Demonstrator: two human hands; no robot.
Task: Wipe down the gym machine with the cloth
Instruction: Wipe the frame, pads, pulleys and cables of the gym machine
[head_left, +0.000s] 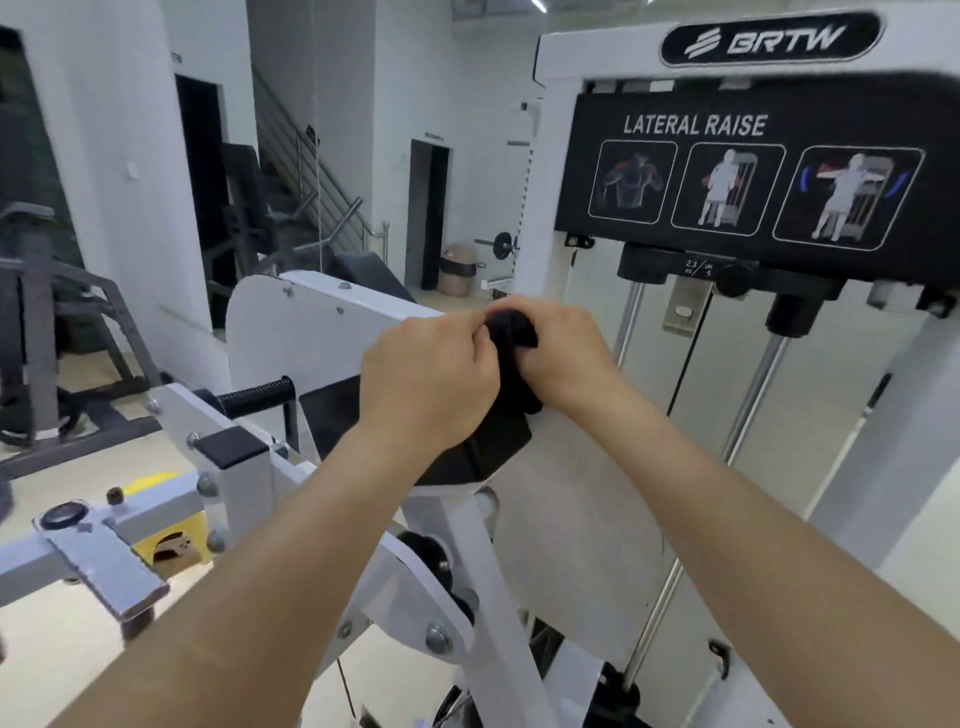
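Gym machine (545, 176): white frame, LATERAL RAISE placard (696, 124) at its upper right. Left hand (431, 384) and right hand (563, 358) meet over the top edge of the machine's white side plate. Both sets of fingers are curled in, clamped on the black cloth (511, 338) bunched between them, with its tail hanging below.

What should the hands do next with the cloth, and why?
Probably gather the cloth into the right hand and press it onto the white arm: the left hand grips it too, so it is bunched between them, not flat for wiping.
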